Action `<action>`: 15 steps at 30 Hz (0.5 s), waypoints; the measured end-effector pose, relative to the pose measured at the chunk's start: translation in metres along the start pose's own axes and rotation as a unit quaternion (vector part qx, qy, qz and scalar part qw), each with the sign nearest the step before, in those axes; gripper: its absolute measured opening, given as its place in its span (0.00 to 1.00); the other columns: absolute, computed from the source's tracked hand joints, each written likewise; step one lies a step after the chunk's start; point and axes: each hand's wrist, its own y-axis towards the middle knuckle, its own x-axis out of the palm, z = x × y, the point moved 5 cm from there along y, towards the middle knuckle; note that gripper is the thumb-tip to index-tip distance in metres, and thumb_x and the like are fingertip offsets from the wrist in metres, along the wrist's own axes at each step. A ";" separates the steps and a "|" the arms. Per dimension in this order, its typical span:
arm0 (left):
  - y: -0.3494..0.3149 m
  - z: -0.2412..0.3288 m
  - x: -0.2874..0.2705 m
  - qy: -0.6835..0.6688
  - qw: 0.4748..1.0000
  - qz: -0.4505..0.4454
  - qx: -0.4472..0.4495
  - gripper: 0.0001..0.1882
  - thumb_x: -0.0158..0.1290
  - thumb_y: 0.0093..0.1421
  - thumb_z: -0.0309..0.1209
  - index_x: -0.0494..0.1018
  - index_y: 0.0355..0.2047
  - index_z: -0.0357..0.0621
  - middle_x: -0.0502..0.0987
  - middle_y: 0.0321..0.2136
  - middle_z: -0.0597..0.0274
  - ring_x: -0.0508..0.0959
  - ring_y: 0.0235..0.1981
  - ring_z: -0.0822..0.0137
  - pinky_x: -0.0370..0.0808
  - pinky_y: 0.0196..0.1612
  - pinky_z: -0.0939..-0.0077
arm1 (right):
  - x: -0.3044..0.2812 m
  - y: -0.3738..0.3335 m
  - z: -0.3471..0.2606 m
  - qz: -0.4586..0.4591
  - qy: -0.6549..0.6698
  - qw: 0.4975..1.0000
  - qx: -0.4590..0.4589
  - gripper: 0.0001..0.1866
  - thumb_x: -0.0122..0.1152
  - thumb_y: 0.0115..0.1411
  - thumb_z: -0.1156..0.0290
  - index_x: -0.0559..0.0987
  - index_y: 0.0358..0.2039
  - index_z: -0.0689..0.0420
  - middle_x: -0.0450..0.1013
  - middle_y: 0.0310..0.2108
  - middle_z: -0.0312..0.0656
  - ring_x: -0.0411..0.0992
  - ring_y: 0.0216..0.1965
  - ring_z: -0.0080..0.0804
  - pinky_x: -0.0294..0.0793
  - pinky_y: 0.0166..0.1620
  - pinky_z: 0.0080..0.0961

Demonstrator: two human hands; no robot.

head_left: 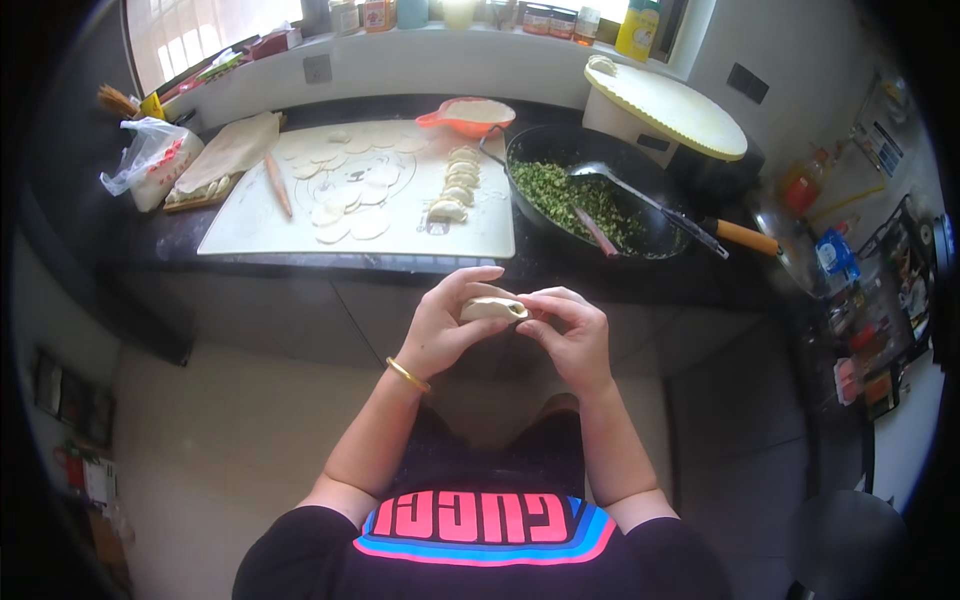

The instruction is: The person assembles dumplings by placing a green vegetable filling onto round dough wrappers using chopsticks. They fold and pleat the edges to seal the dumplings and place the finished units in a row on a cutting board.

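Observation:
A folded dumpling (488, 309) is held in the air in front of the counter's edge, its right end still parted with a bit of dark filling showing. My left hand (452, 318) cradles it between thumb and fingers. At that parted end, my right hand (568, 330) pinches the dough with thumb and fingertips. Beyond my hands, a white mat (400, 236) carries flat round dumpling wrappers (350, 222) and a row of finished dumplings (460, 182). A wooden rolling pin (278, 186) rests on the mat's left side.
Right of the mat sits a black wok (530, 205) of chopped green filling (560, 195), with a metal spatula (640, 190) across it. An orange bowl of flour (440, 120) stands behind. A plastic bag (160, 160) and a cloth-covered board (232, 150) lie left; a round lid-like tray (670, 105) is back right.

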 end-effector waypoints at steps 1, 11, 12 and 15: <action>-0.004 -0.001 0.000 0.000 1.000 0.000 0.002 0.27 0.56 0.50 0.17 0.61 0.51 0.36 0.75 0.39 0.52 0.75 0.41 0.69 0.73 0.43 0.79 | 0.002 -0.003 -0.004 -0.011 -0.004 1.000 -0.005 0.09 0.62 0.45 0.86 0.79 0.29 0.64 0.73 0.28 0.40 0.71 0.31 0.23 0.72 0.33 0.16; -0.032 -0.009 0.015 0.019 1.000 0.001 -0.006 0.28 0.55 0.48 0.15 0.62 0.51 0.37 0.75 0.39 0.53 0.75 0.40 0.70 0.73 0.43 0.80 | 0.004 -0.036 -0.012 0.032 -0.130 0.989 -0.068 0.06 0.62 0.45 0.83 0.79 0.26 0.63 0.73 0.26 0.41 0.71 0.29 0.26 0.71 0.34 0.20; -0.034 -0.011 0.015 0.020 1.000 0.005 -0.004 0.27 0.56 0.49 0.17 0.62 0.51 0.38 0.75 0.38 0.54 0.75 0.40 0.71 0.73 0.43 0.79 | 0.004 -0.038 -0.012 0.030 -0.116 0.991 -0.063 0.05 0.62 0.45 0.83 0.79 0.26 0.63 0.73 0.26 0.41 0.71 0.29 0.27 0.71 0.33 0.20; -0.038 -0.012 0.017 0.027 1.000 0.009 0.001 0.27 0.57 0.49 0.19 0.63 0.51 0.38 0.76 0.38 0.55 0.75 0.40 0.71 0.73 0.43 0.79 | 0.002 -0.042 -0.015 0.022 -0.089 0.994 -0.059 0.04 0.62 0.45 0.82 0.78 0.25 0.63 0.73 0.26 0.42 0.71 0.28 0.29 0.71 0.32 0.21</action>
